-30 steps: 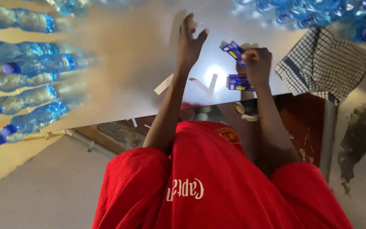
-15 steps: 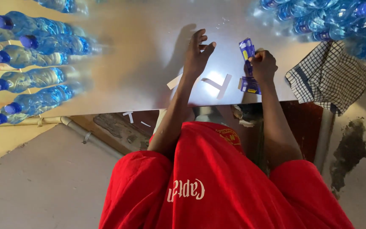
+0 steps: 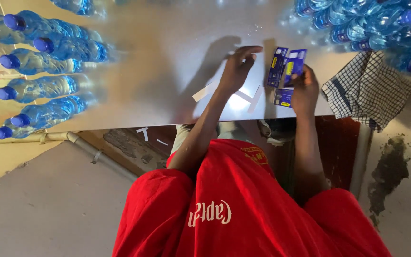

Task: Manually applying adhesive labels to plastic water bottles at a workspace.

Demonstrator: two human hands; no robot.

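Note:
My right hand (image 3: 305, 88) holds up a small strip of blue and yellow labels (image 3: 287, 65) above the shiny table (image 3: 167, 57). The strip is spread so that two panels show side by side. My left hand (image 3: 238, 66) hovers just left of the labels, with its fingers apart, stretched toward them and holding nothing. A second small stack of blue labels (image 3: 283, 97) lies on the table under my right hand. White paper strips (image 3: 204, 92) lie near the table's front edge below my left hand.
Several blue-capped water bottles (image 3: 39, 47) lie in a row on the table's left side. A heap of the same bottles (image 3: 372, 19) fills the top right. A checked cloth (image 3: 369, 88) hangs over the right corner. Concrete floor lies below.
My right hand has lifted the blue labels and turned them upright, spread open. My left hand has moved right, toward the labels. The view has shifted slightly.

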